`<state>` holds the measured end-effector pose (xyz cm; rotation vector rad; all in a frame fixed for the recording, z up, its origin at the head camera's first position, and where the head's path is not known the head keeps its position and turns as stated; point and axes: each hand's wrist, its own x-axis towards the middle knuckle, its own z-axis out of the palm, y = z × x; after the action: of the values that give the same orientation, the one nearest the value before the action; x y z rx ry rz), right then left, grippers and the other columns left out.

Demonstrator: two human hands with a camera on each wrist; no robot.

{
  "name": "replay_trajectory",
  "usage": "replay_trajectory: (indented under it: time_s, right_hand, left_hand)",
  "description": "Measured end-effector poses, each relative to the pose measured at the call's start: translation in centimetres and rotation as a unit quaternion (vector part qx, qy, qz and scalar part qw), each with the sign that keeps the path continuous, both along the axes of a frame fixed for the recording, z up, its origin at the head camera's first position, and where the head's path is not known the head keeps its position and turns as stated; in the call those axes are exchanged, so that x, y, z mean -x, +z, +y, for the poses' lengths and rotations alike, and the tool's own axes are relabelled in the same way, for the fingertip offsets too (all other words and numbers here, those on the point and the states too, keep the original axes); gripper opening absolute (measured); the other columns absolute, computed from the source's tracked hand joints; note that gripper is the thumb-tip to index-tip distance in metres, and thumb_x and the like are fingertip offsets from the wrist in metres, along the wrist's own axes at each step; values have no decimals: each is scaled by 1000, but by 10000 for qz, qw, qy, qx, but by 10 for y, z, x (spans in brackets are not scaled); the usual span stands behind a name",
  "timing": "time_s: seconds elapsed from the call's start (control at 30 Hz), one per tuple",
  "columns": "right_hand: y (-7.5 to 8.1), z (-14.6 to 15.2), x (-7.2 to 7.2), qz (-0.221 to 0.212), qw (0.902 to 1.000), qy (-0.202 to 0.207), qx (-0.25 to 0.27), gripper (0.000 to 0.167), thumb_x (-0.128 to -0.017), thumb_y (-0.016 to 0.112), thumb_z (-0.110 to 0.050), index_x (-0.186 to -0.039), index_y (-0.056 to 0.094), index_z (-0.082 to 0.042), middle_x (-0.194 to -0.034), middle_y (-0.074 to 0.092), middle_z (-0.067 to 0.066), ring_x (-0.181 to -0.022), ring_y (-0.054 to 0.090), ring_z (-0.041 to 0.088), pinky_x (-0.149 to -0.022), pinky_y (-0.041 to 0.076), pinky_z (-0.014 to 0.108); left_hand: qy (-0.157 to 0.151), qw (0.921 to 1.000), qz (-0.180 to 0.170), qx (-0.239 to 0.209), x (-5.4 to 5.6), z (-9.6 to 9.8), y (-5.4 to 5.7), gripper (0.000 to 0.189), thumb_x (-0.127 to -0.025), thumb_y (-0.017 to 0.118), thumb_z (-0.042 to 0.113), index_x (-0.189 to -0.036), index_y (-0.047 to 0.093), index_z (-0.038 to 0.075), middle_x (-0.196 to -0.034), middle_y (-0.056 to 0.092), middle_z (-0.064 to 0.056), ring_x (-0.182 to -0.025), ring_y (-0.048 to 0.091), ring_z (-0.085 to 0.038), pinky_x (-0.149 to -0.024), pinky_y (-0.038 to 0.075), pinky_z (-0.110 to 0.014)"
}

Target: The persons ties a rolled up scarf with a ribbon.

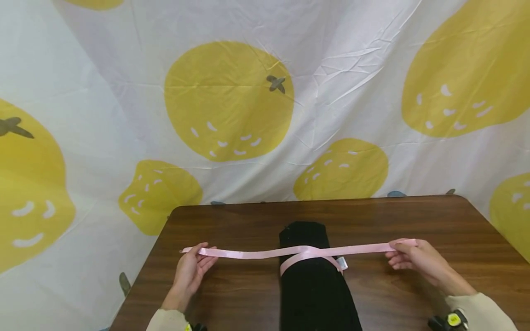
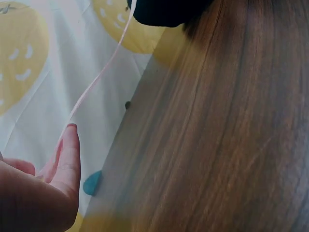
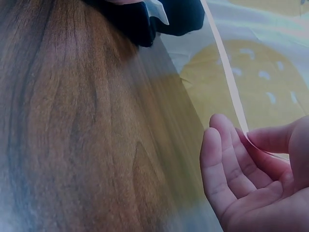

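Observation:
A pink satin ribbon (image 1: 252, 254) loops around a long black fabric bundle (image 1: 316, 294) and crosses over itself on top. Its two ends stretch out sideways above the table. At the left, my left hand (image 1: 191, 272) pinches one end between thumb and fingers, a short tip sticking out past them. The other end is pinched by my right hand (image 1: 420, 259), thumb on top; in the right wrist view the ribbon (image 3: 227, 67) runs taut up from the thumb and the other fingers are loosely bent. A small white tag (image 1: 342, 263) pokes out at the bundle's right side.
The bundle lies lengthwise on a brown wood-grain table (image 1: 232, 216) with rounded far corners. Right behind the table hangs a white cloth (image 1: 136, 105) printed with yellow fruit. Dark wrist devices with yellow marks (image 1: 454, 319) sit at the cream sleeves.

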<state>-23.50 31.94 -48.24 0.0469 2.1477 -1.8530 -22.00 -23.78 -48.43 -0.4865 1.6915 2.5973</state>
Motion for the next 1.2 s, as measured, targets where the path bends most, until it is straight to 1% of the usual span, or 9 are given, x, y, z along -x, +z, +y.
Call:
replay_trajectory:
  time_s: [0.23,0.4,0.5,0.7,0.83,0.93,1.07,1.13,1.2]
  right_hand:
    - [-4,9,-1,-234,9987,282,351,26,-103,51,-18,-111,65,3,-92,73,8,-80,71,17,-75,59,34]
    - [-5,13,-1,-323,9963,513,603,24,-104,49,-16,-110,65,0,-95,73,10,-84,72,18,-79,59,34]
    - [-6,16,-1,-368,9948,621,721,23,-104,48,-15,-110,65,-1,-97,73,10,-86,72,18,-80,58,34]
    - [-8,20,-1,-440,9933,673,832,21,-104,49,-16,-109,64,-3,-98,72,11,-88,72,19,-82,58,34]
    - [-8,23,-2,-444,9938,615,813,20,-104,48,-16,-107,65,-6,-98,72,10,-89,71,19,-82,58,34]
    - [-10,27,-1,-424,9946,561,757,21,-105,47,-16,-108,64,-3,-97,72,8,-88,71,19,-82,58,33]
    - [-13,30,0,-293,9963,540,593,31,-105,46,-15,-119,59,10,-98,70,6,-88,71,18,-82,58,33]
    - [-14,32,0,-177,9974,526,464,35,-105,46,-15,-123,54,15,-99,69,6,-88,70,17,-81,58,33]
    - [-15,32,0,-74,9985,463,287,37,-105,46,-15,-124,52,16,-98,70,6,-87,69,16,-80,58,32]
  left_hand:
    - [-29,9998,-142,122,-3,-6,-6,30,-107,34,17,-121,45,-8,-94,72,-9,-83,72,-15,-82,58,-33]
    - [-65,9996,-214,179,-4,-10,-12,29,-107,34,17,-120,45,-7,-101,71,-12,-87,71,-16,-83,57,-31]
    - [-101,9994,-234,222,-4,-11,-15,30,-107,34,16,-123,42,-8,-104,70,-14,-90,71,-16,-84,56,-31]
    - [-106,9985,-317,437,-5,-14,-18,35,-106,34,16,-128,38,-11,-107,69,-13,-90,70,-15,-85,56,-29]
    - [-35,9966,-322,758,-5,-15,-19,38,-105,37,15,-131,37,-14,-108,69,-13,-87,69,-12,-85,55,-28]
    - [-13,9947,-272,996,-4,-15,-20,42,-105,39,13,-134,36,-16,-108,68,-13,-86,68,-11,-84,55,-27]
    - [-68,9916,-200,1279,-5,-14,-19,44,-105,38,13,-137,35,-17,-110,66,-13,-86,66,-9,-83,54,-25]
    - [-52,9885,-194,1498,-4,-13,-18,44,-105,38,13,-137,37,-17,-112,65,-14,-89,64,-10,-83,54,-24]
    - [-2,9826,-188,1849,-4,-11,-16,44,-105,40,14,-136,40,-16,-116,62,-17,-97,62,-14,-85,52,-25]
